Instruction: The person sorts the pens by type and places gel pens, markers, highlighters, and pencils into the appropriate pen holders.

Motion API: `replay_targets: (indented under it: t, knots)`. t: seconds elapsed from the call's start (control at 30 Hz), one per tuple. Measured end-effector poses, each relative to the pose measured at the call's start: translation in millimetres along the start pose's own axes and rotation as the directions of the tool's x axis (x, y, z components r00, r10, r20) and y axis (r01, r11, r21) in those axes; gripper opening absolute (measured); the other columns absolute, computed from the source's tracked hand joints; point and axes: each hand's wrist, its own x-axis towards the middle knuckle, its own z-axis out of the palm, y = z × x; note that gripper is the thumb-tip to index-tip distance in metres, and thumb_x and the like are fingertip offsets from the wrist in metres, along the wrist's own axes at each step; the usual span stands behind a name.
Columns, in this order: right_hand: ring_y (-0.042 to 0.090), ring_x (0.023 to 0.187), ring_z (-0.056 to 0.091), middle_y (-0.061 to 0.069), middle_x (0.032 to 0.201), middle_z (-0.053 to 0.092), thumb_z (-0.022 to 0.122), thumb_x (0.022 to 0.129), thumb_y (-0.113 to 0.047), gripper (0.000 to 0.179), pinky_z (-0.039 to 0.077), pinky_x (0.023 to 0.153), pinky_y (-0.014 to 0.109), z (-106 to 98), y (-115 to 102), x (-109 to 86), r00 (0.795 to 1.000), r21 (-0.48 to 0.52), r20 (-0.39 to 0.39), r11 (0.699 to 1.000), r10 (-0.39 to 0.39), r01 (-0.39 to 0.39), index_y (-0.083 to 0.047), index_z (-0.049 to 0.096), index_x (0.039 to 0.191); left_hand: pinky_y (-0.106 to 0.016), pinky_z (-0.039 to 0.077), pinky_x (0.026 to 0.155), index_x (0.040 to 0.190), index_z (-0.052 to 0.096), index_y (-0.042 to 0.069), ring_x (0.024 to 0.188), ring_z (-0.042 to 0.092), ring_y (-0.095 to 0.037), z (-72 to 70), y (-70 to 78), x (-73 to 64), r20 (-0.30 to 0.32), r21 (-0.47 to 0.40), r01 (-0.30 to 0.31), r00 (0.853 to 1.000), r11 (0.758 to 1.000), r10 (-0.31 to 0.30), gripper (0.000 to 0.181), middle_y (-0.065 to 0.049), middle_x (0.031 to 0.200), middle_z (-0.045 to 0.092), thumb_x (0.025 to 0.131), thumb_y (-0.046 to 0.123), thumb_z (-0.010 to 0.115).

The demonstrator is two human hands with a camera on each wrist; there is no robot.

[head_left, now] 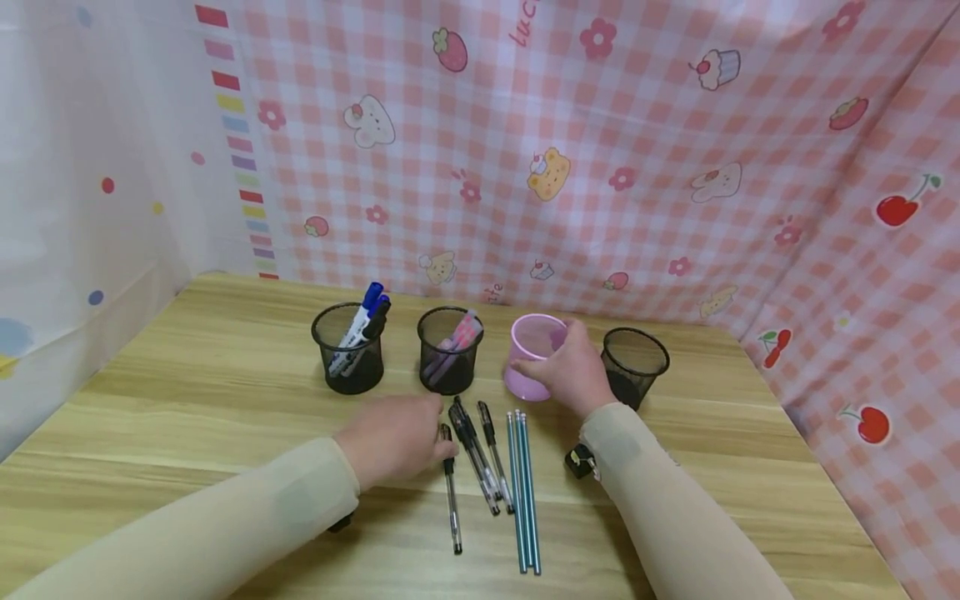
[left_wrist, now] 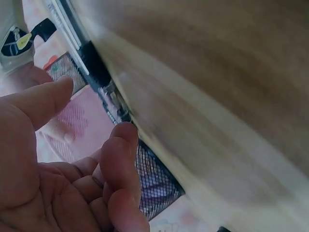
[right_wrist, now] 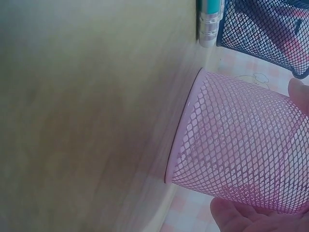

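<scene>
My right hand (head_left: 576,372) grips the pink mesh pen holder (head_left: 528,387), thumb on one side and fingers on the other. In the right wrist view the pink holder's base rests on the table. My left hand (head_left: 392,442) hovers over the leftmost black-capped gel pen (head_left: 452,508), thumb near its cap. In the left wrist view the thumb and the loosely bent fingers (left_wrist: 118,159) stand apart, with that pen just beyond them. Several similar gel pens (head_left: 474,454) lie to its right. Three blue-green pencils (head_left: 525,500) with eraser ends lie beside them.
A black mesh holder (head_left: 352,383) at the left contains white markers with blue and black caps. Another black holder (head_left: 447,382) contains pink and purple pens. A third black holder (head_left: 635,332) stands right of the pink one. A checked curtain (head_left: 480,167) hangs behind the table.
</scene>
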Motion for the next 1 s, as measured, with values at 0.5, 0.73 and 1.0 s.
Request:
replay_targets:
  t: [0.5, 0.73, 1.0]
  knots:
    - [0.038, 0.138, 0.053, 0.023, 0.148, 0.052, 0.096, 0.075, -0.04, 0.11, 0.044, 0.118, 0.051, 0, -1, -1.3, 1.0, 0.008, 0.005, 1.0, -0.006, 0.006, 0.0, 0.032, 0.156, -0.051, 0.06, 0.092, 0.121, 0.067, 0.001, 0.101, 0.074, -0.035, 4.7, 4.6, -1.1, -0.027, 0.04, -0.032, 0.999, 0.999, 0.033, 0.054, -0.016, 0.108, 0.076, 0.096, 0.049, 0.075]
    - [0.038, 0.137, 0.053, 0.023, 0.147, 0.052, 0.096, 0.075, -0.04, 0.109, 0.045, 0.118, 0.051, 0, -1, -1.3, 1.0, 0.008, 0.003, 1.0, -0.006, 0.005, -0.001, 0.033, 0.155, -0.05, 0.059, 0.094, 0.119, 0.07, 0.002, 0.101, 0.073, -0.032, 4.5, 6.2, 1.7, 0.004, 0.016, -0.008, 1.0, 1.0, 0.007, 0.049, -0.014, 0.11, 0.077, 0.095, 0.044, 0.076]
    - [0.038, 0.138, 0.052, 0.023, 0.148, 0.052, 0.096, 0.075, -0.038, 0.109, 0.044, 0.118, 0.051, 0, -1, -1.0, 1.0, 0.012, 0.003, 1.0, -0.006, 0.006, -0.001, 0.032, 0.155, -0.048, 0.059, 0.089, 0.106, 0.073, 0.006, 0.084, 0.067, -0.021, 6.7, 6.6, 8.9, 0.024, -0.023, -0.003, 1.0, 1.0, 0.003, 0.031, -0.008, 0.105, 0.077, 0.093, 0.034, 0.076]
